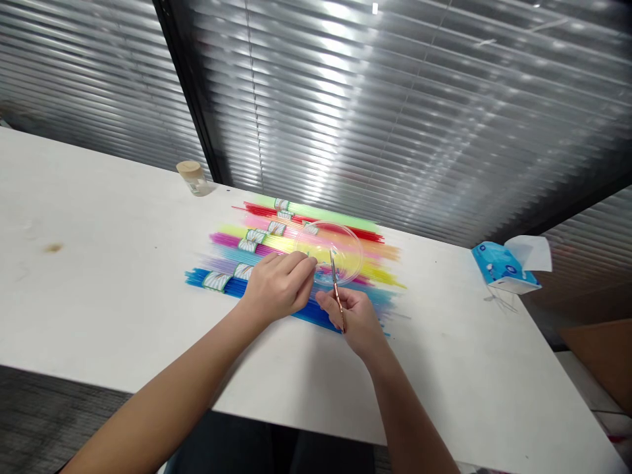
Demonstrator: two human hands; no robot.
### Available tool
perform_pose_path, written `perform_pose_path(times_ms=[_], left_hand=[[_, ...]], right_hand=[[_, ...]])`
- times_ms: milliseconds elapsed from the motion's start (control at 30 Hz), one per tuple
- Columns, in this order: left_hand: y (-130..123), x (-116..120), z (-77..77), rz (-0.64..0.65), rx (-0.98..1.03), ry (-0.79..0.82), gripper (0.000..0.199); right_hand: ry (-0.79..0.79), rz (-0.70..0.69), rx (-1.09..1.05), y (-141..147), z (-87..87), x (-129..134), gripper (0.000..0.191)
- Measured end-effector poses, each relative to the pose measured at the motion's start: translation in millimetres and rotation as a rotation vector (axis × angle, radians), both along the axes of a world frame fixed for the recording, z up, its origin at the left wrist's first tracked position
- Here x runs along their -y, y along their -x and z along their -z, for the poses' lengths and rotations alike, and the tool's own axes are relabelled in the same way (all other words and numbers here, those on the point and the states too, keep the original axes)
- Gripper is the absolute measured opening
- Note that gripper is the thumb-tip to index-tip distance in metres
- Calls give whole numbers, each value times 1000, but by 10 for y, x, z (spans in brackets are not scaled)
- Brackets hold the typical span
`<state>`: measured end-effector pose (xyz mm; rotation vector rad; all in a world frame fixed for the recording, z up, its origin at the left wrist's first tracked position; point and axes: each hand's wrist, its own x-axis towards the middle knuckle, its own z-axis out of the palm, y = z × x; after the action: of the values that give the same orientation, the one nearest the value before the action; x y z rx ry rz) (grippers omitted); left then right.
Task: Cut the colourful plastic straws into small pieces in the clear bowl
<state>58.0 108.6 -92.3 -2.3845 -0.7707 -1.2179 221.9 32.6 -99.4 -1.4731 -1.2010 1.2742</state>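
My right hand [356,317] grips a pair of scissors [336,286] with coppery handles, the blades pointing away from me. My left hand [282,284] is closed just left of the blades, its fingertips pinched together; whatever they hold is too small to make out. Beyond both hands a clear round plastic bowl [356,247] rests on the bundles, with small coloured bits at its bottom. Under the bowl and hands lie several bundles of thin plastic straws, among them a blue bundle [316,315], a red bundle [363,232] and a yellow bundle [380,273], with paper bands near their left ends.
The white table [123,283] runs along a wall of metal blinds [395,99]. At the back left stands a small jar [193,179] with a tan lid. A blue tissue box [503,266] sits near the right edge, and a cardboard box [600,355] is beyond it.
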Motion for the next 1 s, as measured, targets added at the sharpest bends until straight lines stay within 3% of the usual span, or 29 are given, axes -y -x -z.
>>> perform_pose_path(times_ms=[700, 1000], left_hand=[[10, -17, 27, -20, -44, -13, 15], [29, -23, 1, 29, -51, -38, 14]], right_hand=[[12, -19, -3, -18, -25, 13, 51], [50, -30, -148, -4, -60, 24, 54]])
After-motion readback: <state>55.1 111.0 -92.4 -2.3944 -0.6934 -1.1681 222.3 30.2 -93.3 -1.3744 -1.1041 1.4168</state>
